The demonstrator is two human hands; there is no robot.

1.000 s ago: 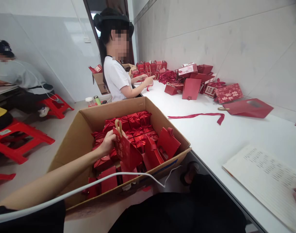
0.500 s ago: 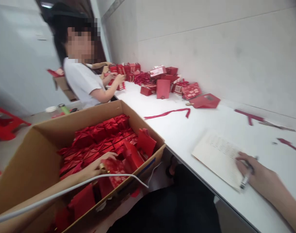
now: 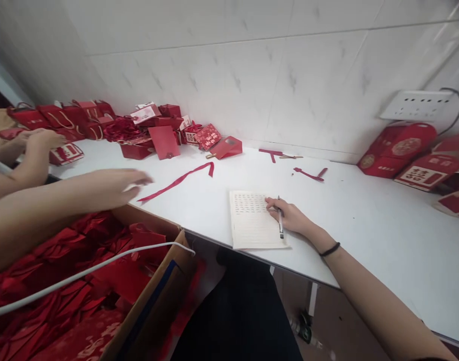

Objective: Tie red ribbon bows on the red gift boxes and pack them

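My right hand [image 3: 287, 215] rests on the right edge of an open notebook [image 3: 252, 233], its fingers closed around a pen [image 3: 281, 225]. Rows of handwriting fill the upper part of the page. In the air above the cardboard box [image 3: 147, 313], my left hand [image 3: 119, 186] is slightly blurred, thumb and fingers apart, with nothing in it. Red gift boxes [image 3: 82, 271] are packed inside that box. Just beyond my left fingertips, a red ribbon [image 3: 177, 181] lies on the white table [image 3: 214, 213].
A white cable [image 3: 101, 268] crosses over the cardboard box. Along the wall stand red gift bags [image 3: 64, 115] and a pile of red boxes [image 3: 137, 149]. At left a co-worker's hands [image 3: 41, 140] are beside a small box. More red boxes [image 3: 395, 150] sit below a power strip [image 3: 415, 105].
My view has swung to the right. My left hand has come up out of the cardboard box, away from the patterned red box. The right hand stays on the notebook with the pen.
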